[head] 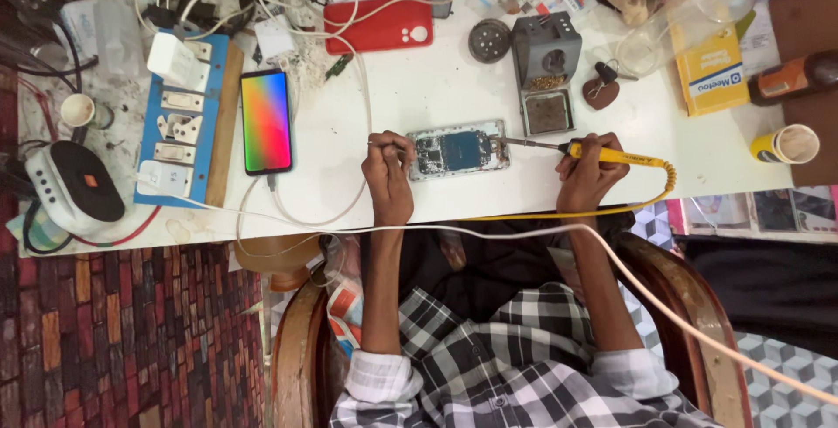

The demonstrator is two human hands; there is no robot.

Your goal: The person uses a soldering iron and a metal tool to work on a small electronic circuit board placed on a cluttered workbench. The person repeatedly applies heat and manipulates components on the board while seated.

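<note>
White bench (pixel 419 88), cluttered. Opened phone with its back cover off, blue-and-silver internals exposed (pixel 458 150), lies flat near the front edge, between both hands.

Right hand (pixel 587 175) is closed around a yellow-handled soldering iron (pixel 611 156); its metal tip points left and meets the right end of the opened phone. The iron's coiled yellow cord (pixel 665 185) loops back off the front of the bench.

Left hand (pixel 388 175) rests at the left end of the phone, fingers pinched together on something thin; too small to tell what.

Around it: second phone with a rainbow-gradient screen lit (pixel 265 121) lies to the left, a white cable (pixel 349 210) running from it. Blue board with white switches and sockets (pixel 179 123) sits further left. Grey metal iron stand with brass wool (pixel 546 70) is just behind the work. Red phone case (pixel 378 25) lies at the back. Yellow box (pixel 711 72) and a tape roll (pixel 796 143) sit far right.
</note>
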